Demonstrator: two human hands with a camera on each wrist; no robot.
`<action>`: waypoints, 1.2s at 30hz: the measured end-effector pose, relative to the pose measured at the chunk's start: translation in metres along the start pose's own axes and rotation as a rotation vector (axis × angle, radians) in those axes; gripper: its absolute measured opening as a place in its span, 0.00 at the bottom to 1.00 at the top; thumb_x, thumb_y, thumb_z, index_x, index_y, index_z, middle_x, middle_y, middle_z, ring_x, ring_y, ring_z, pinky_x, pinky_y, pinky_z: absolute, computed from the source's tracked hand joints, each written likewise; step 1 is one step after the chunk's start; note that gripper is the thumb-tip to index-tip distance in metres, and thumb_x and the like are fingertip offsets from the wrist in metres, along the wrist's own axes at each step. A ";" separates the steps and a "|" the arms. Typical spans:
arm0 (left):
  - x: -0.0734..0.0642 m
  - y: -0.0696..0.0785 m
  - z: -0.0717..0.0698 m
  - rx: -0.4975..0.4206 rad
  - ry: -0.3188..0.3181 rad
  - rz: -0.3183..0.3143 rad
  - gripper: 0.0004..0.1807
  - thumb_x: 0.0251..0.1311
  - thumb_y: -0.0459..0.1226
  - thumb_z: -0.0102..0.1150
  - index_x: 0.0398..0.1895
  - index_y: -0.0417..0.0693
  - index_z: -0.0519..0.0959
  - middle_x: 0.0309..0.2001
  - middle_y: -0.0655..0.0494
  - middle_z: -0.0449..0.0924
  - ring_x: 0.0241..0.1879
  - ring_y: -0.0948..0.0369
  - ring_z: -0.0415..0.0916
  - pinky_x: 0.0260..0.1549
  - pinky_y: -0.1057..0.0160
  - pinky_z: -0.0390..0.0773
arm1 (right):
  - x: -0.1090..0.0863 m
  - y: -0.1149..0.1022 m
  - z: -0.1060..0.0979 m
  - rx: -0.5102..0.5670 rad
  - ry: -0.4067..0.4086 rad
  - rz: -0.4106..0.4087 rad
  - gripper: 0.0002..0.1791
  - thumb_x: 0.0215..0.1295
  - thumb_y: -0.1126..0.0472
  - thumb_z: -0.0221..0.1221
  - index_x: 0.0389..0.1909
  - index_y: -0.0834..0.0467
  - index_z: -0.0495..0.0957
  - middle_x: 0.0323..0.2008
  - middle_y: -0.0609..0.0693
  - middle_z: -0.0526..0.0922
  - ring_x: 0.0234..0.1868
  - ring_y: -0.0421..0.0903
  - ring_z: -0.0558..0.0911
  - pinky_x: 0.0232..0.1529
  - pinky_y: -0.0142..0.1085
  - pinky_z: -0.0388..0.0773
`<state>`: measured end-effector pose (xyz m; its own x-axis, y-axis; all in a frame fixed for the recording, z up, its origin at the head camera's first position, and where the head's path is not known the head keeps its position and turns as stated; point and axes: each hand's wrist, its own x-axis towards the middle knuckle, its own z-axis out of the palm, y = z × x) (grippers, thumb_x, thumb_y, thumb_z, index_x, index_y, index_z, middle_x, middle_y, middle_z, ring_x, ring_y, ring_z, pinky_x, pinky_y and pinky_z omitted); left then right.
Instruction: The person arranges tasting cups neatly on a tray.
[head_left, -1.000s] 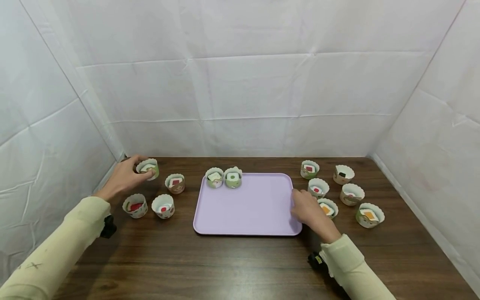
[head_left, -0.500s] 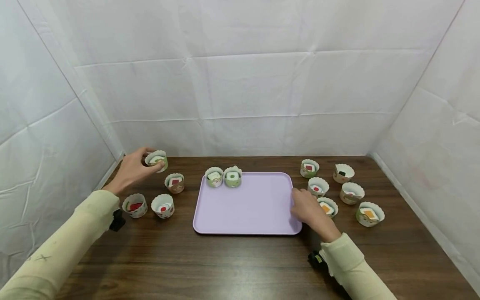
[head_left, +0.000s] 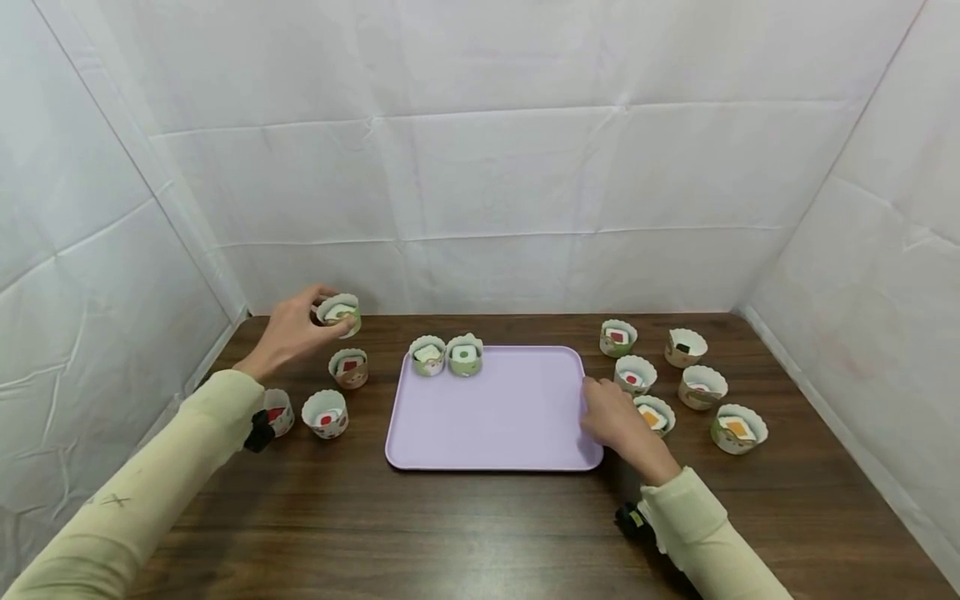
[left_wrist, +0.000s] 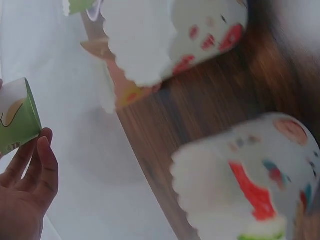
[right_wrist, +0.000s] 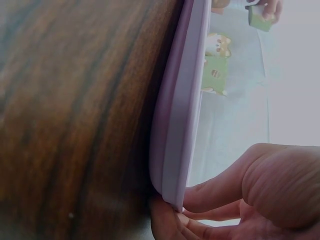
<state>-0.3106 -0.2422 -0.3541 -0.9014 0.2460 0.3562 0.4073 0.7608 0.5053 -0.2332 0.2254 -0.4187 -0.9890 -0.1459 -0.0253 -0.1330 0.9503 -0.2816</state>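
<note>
In the head view my left hand [head_left: 294,329] grips a green paper baking cup [head_left: 349,322] with a whitish-green piece inside, raised over the table's back left. The left wrist view shows fingers [left_wrist: 47,160] and thumb on this cup's side. My right hand [head_left: 618,421] pinches the right rim of a lilac tray [head_left: 487,417]; in the right wrist view, thumb [right_wrist: 215,192] and fingers lie on either side of that rim. Two green paper cups, one with a pale piece [head_left: 428,360] and one with a green-dotted piece [head_left: 465,358], stand side by side at the tray's back left corner.
Left of the tray stand a brown cup [head_left: 349,371], a white cup with a red-dotted piece [head_left: 326,417] and another with a red piece [head_left: 279,414], partly behind the left wrist. Several filled cups, one with an orange piece [head_left: 738,429], stand at right. White cloth [head_left: 495,208] walls surround the table.
My left hand has lifted the green paper cup and carried it rightward, past the brown cup's back. The right hand and the tray stay where they were.
</note>
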 end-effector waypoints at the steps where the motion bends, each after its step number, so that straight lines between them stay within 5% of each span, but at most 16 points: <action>1: 0.001 0.002 0.001 -0.003 -0.002 0.002 0.31 0.64 0.46 0.67 0.64 0.37 0.74 0.48 0.36 0.82 0.38 0.46 0.81 0.34 0.61 0.77 | 0.001 0.000 0.000 0.000 0.000 0.000 0.20 0.54 0.72 0.56 0.50 0.73 0.77 0.42 0.69 0.81 0.45 0.64 0.81 0.44 0.60 0.81; 14: 0.022 0.026 0.030 -0.027 -0.043 0.057 0.31 0.65 0.47 0.66 0.65 0.39 0.74 0.47 0.40 0.83 0.37 0.49 0.82 0.36 0.57 0.80 | 0.002 0.002 0.000 -0.008 0.011 -0.007 0.18 0.56 0.72 0.55 0.48 0.73 0.77 0.41 0.69 0.81 0.43 0.63 0.81 0.43 0.59 0.81; 23: 0.032 0.042 0.045 -0.063 -0.069 0.029 0.30 0.64 0.50 0.66 0.64 0.44 0.74 0.49 0.44 0.83 0.39 0.51 0.80 0.36 0.58 0.80 | 0.001 0.000 0.002 -0.011 0.004 -0.008 0.19 0.54 0.72 0.56 0.48 0.73 0.77 0.41 0.69 0.81 0.43 0.64 0.81 0.42 0.59 0.81; 36: 0.048 0.077 0.070 -0.117 -0.102 0.067 0.30 0.61 0.50 0.68 0.63 0.45 0.75 0.50 0.46 0.83 0.43 0.52 0.82 0.41 0.55 0.82 | 0.000 0.002 0.003 -0.014 0.005 -0.020 0.17 0.53 0.72 0.56 0.45 0.73 0.77 0.40 0.68 0.81 0.41 0.63 0.80 0.42 0.59 0.81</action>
<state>-0.3330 -0.1298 -0.3527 -0.8796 0.3581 0.3133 0.4758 0.6669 0.5735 -0.2331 0.2262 -0.4223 -0.9864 -0.1636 -0.0145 -0.1537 0.9509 -0.2685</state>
